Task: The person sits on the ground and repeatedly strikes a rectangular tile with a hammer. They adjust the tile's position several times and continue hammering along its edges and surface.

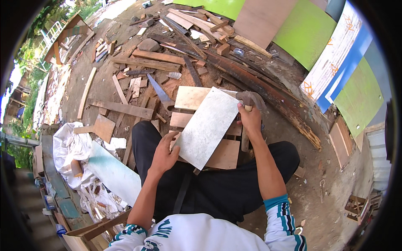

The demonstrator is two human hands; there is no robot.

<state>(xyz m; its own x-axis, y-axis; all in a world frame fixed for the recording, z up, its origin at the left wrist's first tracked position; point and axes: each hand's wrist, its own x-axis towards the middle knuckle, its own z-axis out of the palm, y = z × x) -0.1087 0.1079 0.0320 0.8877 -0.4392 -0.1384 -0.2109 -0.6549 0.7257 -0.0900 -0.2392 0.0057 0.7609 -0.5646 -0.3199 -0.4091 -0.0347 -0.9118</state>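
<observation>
A flat, rectangular, mottled whitish sheet (208, 127) slants from near left to far right; by its far right corner is a dark-headed, pale-handled hammer (247, 99), partly blurred.

On the bare ground (303, 201), a handsaw (158, 88) with a bluish blade, near a long brown plank (121, 108). Farther off, a rounded stone (148, 45) beside an orange-brown timber (158, 57), then long dark beams (247, 78) running diagonally. At upper right, green panels (307, 35) on either side of a brown panel (264, 21). At left, a crumpled white sack (69, 144); beyond, perhaps a white ladder (53, 33), small and unclear near the edge.
</observation>
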